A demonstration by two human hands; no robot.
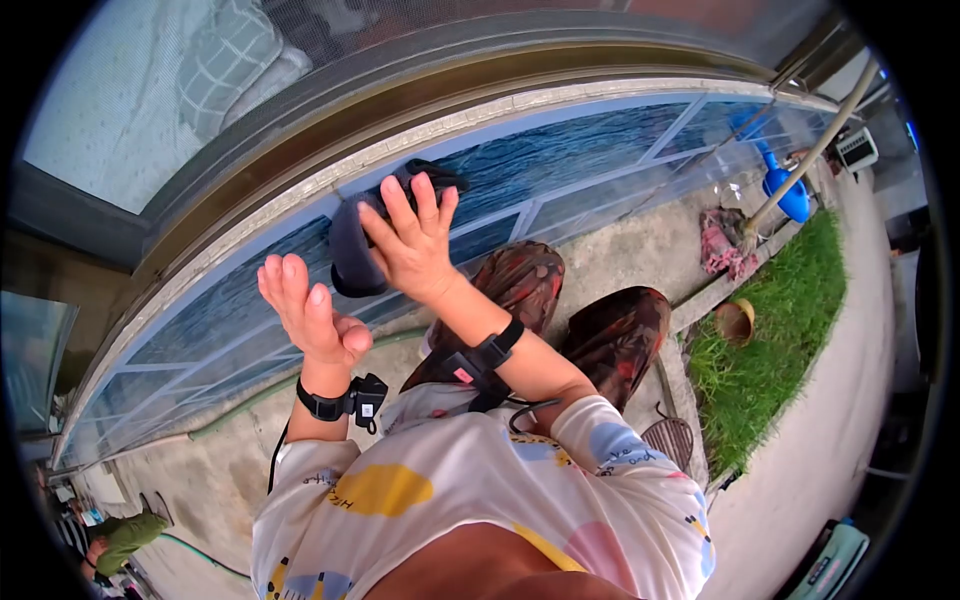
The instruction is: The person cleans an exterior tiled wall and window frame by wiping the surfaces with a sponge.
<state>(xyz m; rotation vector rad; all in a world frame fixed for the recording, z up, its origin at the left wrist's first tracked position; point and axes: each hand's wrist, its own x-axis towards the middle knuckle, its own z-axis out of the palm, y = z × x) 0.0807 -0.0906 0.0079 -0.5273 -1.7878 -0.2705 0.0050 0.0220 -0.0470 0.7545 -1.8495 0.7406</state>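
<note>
My left hand (312, 312) is raised in front of the blue-panelled wall (570, 150), fingers extended and thumb apart, with nothing in it. To its right, my right hand (415, 240) is spread open over a dark grey cap-like cloth item (355, 250). That item lies against the ledge and wall, partly behind my fingers; whether my palm touches it is unclear. A black strap with a small device (365, 400) is on my left wrist, and another black strap (500, 343) circles my right forearm.
Above the wall runs a window frame (420, 95). A blue plastic scoop (788, 195), a pole (820, 140) and a pink cloth (728, 245) are at the right, near grass (770, 340) with a brown pot (735, 322). Another person (125, 540) is at lower left.
</note>
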